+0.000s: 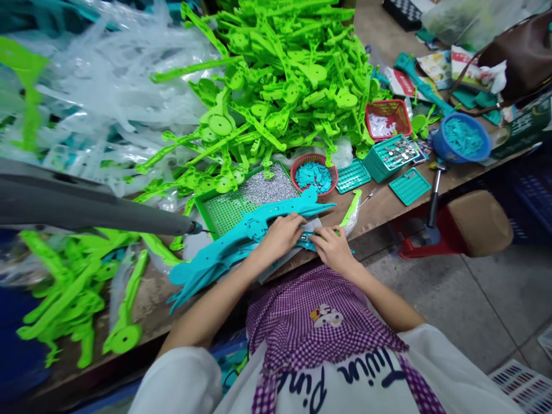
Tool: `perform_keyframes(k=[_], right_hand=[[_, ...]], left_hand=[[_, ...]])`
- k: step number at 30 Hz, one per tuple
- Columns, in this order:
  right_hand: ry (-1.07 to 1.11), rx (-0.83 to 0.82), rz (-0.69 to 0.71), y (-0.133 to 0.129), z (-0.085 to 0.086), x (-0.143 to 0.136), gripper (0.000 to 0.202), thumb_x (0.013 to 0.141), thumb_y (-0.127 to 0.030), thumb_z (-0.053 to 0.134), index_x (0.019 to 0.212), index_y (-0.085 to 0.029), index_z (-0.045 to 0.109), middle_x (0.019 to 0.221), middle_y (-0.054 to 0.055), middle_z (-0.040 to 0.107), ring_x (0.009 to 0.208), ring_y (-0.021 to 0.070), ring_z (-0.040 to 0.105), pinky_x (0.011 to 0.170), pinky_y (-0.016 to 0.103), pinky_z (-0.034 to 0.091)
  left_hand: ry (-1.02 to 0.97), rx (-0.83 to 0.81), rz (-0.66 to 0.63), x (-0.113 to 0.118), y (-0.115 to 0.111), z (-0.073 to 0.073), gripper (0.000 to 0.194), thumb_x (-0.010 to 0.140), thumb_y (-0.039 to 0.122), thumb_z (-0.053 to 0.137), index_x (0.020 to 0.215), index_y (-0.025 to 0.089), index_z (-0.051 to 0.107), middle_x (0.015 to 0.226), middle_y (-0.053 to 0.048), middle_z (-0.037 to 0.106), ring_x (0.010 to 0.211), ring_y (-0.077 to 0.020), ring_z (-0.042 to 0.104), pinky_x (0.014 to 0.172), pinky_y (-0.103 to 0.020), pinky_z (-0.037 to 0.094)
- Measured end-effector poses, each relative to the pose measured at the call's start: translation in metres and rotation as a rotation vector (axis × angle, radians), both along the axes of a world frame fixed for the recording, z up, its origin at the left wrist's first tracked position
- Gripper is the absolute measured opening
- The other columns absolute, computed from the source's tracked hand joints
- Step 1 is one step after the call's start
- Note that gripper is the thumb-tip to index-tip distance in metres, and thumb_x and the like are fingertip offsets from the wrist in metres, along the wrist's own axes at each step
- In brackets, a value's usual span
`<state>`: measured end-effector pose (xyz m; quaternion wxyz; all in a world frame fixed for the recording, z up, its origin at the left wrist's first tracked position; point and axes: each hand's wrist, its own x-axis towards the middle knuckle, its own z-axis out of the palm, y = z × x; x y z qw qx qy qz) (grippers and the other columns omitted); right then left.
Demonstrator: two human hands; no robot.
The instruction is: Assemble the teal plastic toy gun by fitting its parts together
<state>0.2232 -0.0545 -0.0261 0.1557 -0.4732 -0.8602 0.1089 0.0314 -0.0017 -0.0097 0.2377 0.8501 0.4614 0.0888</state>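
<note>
A long turquoise plastic part lies slantwise at the table's front edge, with similar pieces beneath or beside it. My left hand is closed, its fingers curled over the right end of a turquoise piece. Opposite it, my right hand pinches the same piece, thumb and fingertips close together. Small shiny bits show between the hands, too small to name. Behind the part sits a green perforated tray partly filled with small silvery pieces. A grey powered screwdriver reaches in from the left, its bit close to the tray.
Bright green plastic parts are heaped at the back; more lie at left. A red basket holds turquoise chips. To the right are teal trays, a blue bucket, a hammer and a red stool.
</note>
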Motion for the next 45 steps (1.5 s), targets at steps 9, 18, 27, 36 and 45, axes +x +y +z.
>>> perform_keyframes(k=[9,18,27,36,45], right_hand=[[-0.199,-0.142,0.032,0.01,0.021,-0.008,0.021,0.092,-0.015,0.051,0.109,-0.02,0.064,0.11,0.01,0.065,0.101,0.0256,0.055,0.089,0.043,0.031],[-0.013,-0.22,0.131,0.024,0.032,0.012,0.025,0.099,-0.022,0.044,0.117,-0.02,0.062,0.117,0.01,0.064,0.105,0.0226,0.058,0.09,0.039,0.035],[0.647,-0.03,-0.064,0.073,0.109,-0.033,0.029,0.102,-0.034,0.041,0.111,-0.023,0.065,0.113,0.004,0.067,0.11,0.0162,0.06,0.094,0.035,0.049],[0.586,-0.085,-0.319,0.043,0.068,0.02,0.026,0.098,-0.036,0.047,0.098,-0.023,0.069,0.099,0.006,0.072,0.096,0.0201,0.066,0.087,0.036,0.052],[0.072,-0.058,-0.236,0.063,0.049,0.023,0.035,0.098,-0.032,0.045,0.129,-0.021,0.058,0.131,0.012,0.063,0.122,0.0268,0.055,0.1,0.044,0.035]], left_hand=[[-0.29,0.172,0.263,-0.039,-0.029,0.008,0.026,0.097,0.022,0.042,0.106,0.022,0.066,0.111,-0.007,0.07,0.105,-0.0203,0.065,0.093,-0.037,0.05],[-0.124,0.347,0.408,-0.058,-0.075,-0.004,0.02,0.095,0.025,0.051,0.097,0.025,0.071,0.11,-0.009,0.069,0.108,-0.026,0.06,0.09,-0.043,0.046],[0.05,0.295,0.216,-0.019,-0.06,-0.003,0.051,0.085,0.002,0.048,0.115,0.037,0.069,0.142,-0.007,0.056,0.133,-0.0333,0.043,0.097,-0.054,0.032],[-0.109,0.364,0.435,-0.044,-0.052,0.008,0.035,0.094,0.026,0.05,0.127,0.031,0.06,0.129,-0.01,0.063,0.119,-0.0288,0.057,0.098,-0.048,0.036],[-0.084,0.357,0.545,-0.111,-0.062,0.018,0.042,0.093,0.042,0.053,0.133,0.029,0.052,0.128,-0.01,0.061,0.119,-0.0297,0.058,0.102,-0.048,0.043]])
